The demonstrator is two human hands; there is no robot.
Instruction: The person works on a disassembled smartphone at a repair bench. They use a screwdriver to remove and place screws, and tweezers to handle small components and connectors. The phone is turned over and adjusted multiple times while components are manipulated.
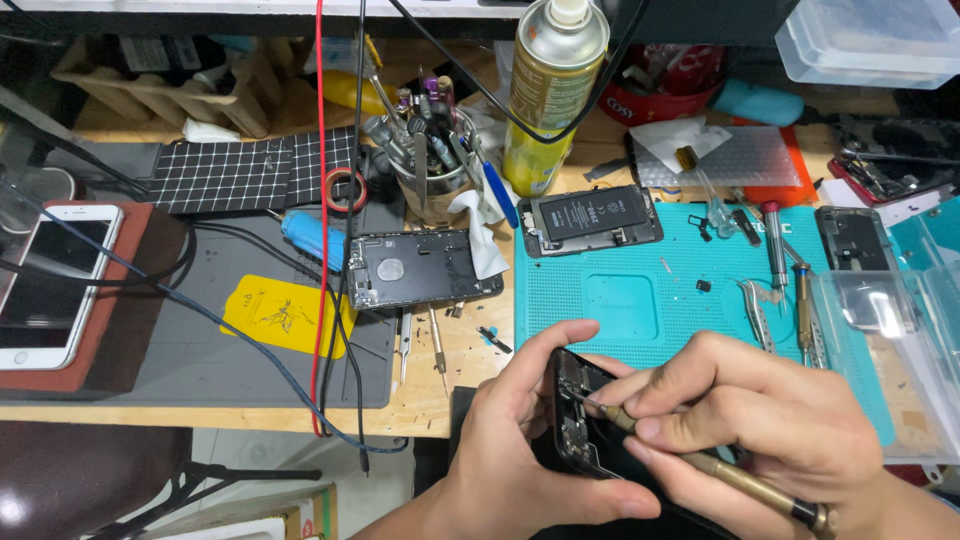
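opened phone (577,420) between both hands, off mat edge (520,340)

A wooden table (440,395) fills most of the view. A big grey mat (200,370) covers its left part, and a teal mat (620,300) with tiny holes covers its right part. Below the table edge there is a pale floor (290,455). A dark round seat (70,485) stands at the bottom left. The light is bright and even.
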